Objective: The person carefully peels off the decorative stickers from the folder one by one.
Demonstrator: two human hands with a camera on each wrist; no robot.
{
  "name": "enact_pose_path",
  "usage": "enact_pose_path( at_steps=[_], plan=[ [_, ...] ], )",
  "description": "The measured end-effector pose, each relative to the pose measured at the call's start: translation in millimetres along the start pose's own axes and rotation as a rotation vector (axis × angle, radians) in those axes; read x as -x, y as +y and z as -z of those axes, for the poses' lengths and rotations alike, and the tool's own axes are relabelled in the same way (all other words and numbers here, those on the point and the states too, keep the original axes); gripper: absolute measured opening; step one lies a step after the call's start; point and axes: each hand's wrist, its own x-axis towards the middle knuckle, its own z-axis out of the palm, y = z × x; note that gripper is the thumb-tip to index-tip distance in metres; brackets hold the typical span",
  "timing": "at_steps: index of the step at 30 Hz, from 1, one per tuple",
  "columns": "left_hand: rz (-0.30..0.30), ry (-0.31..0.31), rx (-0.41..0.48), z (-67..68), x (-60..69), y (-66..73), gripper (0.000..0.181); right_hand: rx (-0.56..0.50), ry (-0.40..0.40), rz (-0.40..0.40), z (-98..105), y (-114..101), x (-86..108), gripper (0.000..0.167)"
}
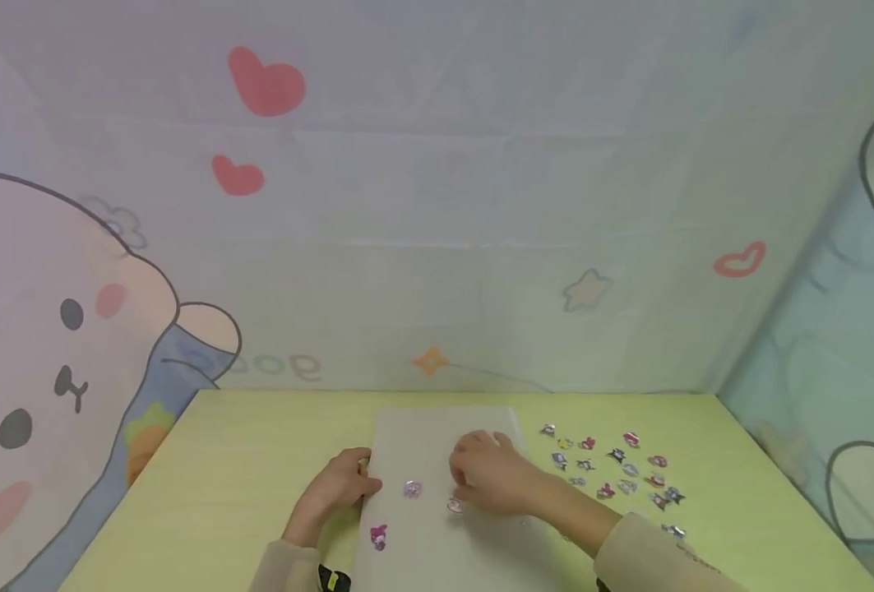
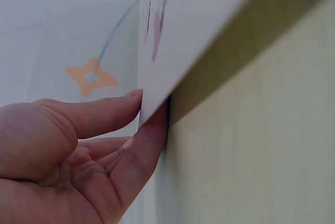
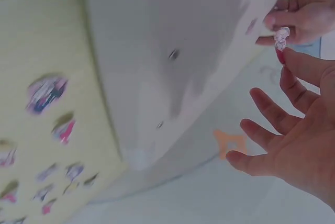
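A white sheet (image 1: 437, 563) lies on the table. At its left edge my left hand (image 1: 336, 487) pinches it, with the thumb (image 2: 112, 113) above and fingers below in the left wrist view. Over the sheet, my right hand (image 1: 497, 475) holds a small pink-and-white character sticker (image 3: 281, 36) between thumb and index finger, its other fingers spread. On the sheet sit a pale purple sticker (image 1: 412, 489) and a magenta one (image 1: 379, 537). Two small dark marks show on the sheet in the right wrist view; I cannot tell what they are.
Several small character stickers (image 1: 617, 454) are scattered on the yellow table (image 1: 259, 460) right of the sheet. A printed cloth backdrop (image 1: 437, 205) hangs behind the table and along both sides. Black straps show near my cuffs.
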Motion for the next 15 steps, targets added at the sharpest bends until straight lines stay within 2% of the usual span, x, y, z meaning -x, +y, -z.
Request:
enact_pose_path(
  at_steps=[9,15],
  plan=[
    [0.029,0.011,-0.01,-1.4,-0.6,2.8,0.064,-0.022,0.039,-0.134,20.3,57.0,28.5,0.024],
    [0.041,0.018,-0.008,-1.7,0.4,0.1,0.064,0.008,0.046,-0.211,24.0,86.9,44.3,0.023]
  ],
)
